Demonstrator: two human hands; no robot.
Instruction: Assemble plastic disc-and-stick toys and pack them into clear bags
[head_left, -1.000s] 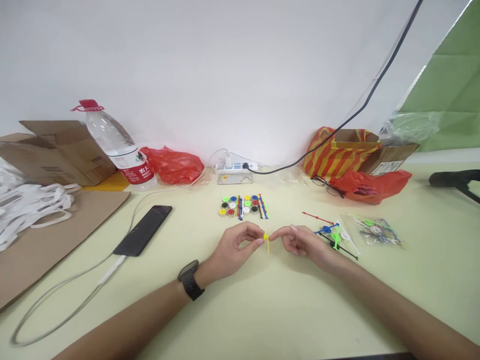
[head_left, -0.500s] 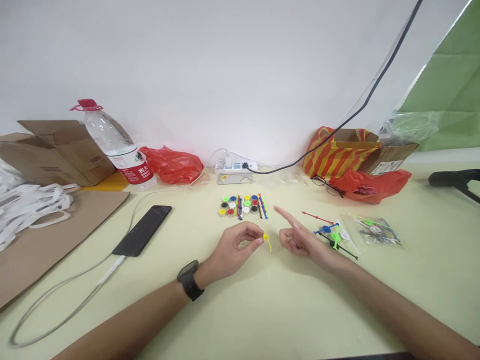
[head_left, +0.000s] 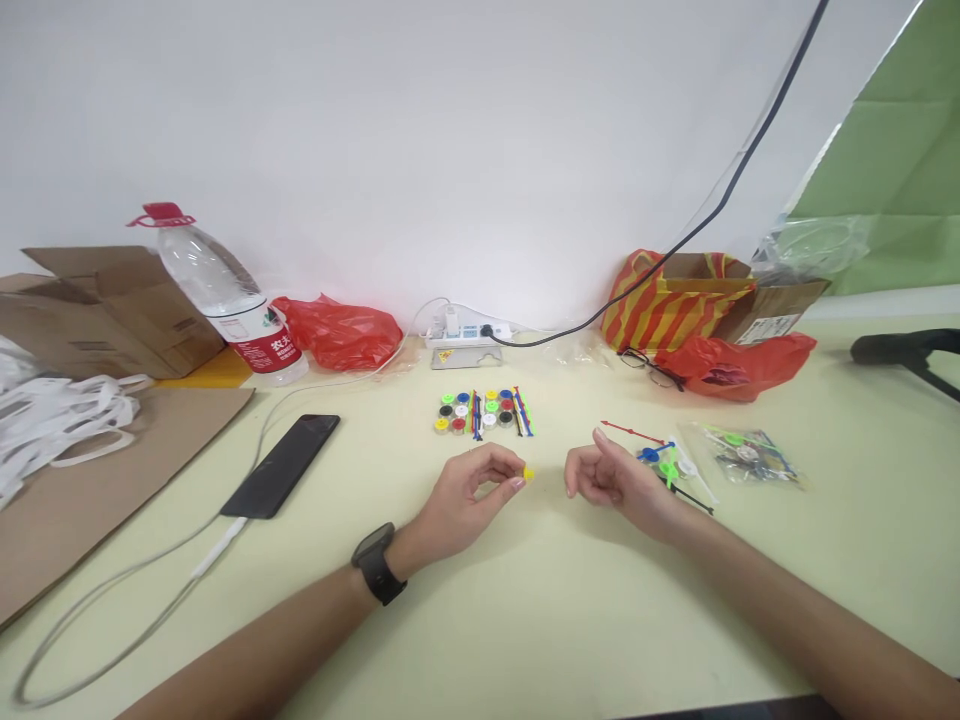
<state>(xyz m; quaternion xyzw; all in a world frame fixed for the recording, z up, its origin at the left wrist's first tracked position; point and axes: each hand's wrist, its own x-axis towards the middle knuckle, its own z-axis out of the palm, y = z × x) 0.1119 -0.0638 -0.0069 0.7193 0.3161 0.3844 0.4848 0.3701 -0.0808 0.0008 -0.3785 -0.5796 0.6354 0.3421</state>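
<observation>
Several spinners (head_left: 668, 468) beside the right hand (head_left: 628, 490) look assembled; the discs (head_left: 458, 425) and arrows (head_left: 523, 412) farther back on the worktop (head_left: 480, 620) seem unjoined. The left hand (head_left: 465, 503) pinches a yellow piece (head_left: 529, 474) in its fingers, between both hands; the right's fingers curl loosely, apparently empty.

Yellow plastic piece (head_left: 529, 474) sitting in bare left hand (head_left: 466, 502), multicoloured round discs (head_left: 492, 408) lying behind, white power strip (head_left: 470, 333) resting farther back, black rectangular phone (head_left: 281, 467) lying left of hand
</observation>
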